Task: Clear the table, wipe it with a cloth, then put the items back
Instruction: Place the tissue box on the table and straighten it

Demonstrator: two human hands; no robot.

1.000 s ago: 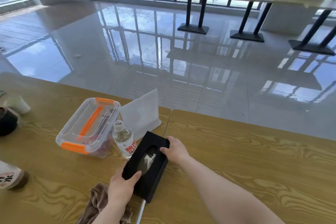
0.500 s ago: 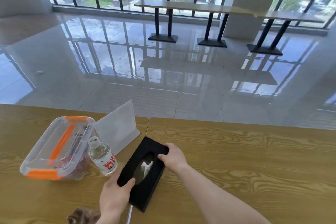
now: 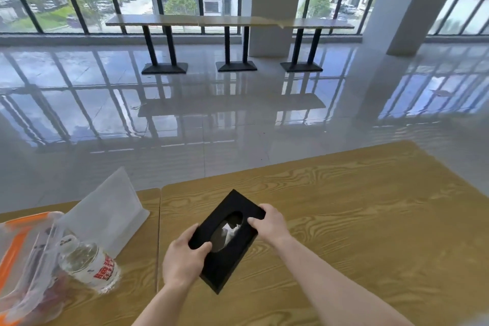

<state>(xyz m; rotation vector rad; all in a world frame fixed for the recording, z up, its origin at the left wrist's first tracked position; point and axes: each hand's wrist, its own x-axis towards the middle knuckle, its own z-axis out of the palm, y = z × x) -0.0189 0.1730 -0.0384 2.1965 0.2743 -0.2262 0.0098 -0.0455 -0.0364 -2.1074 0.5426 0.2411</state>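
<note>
Head view: the left hand (image 3: 182,259) and right hand (image 3: 268,225) are gripping opposite ends of the black tissue box (image 3: 238,246), which is sitting on or just above the table (image 3: 357,206); I cannot tell which. In my judgement, the person should be keeping it level and steering clear of the water bottle (image 3: 87,264) nearby.

Readable text: none.
Bottle (image 3: 84,262), 8 o'clock in view, lying on the bench: white label (image 3: 105,271) carries large red characters, blurred, cannot be read. Small dark print at the label's upper edge, too small to tell.
</note>
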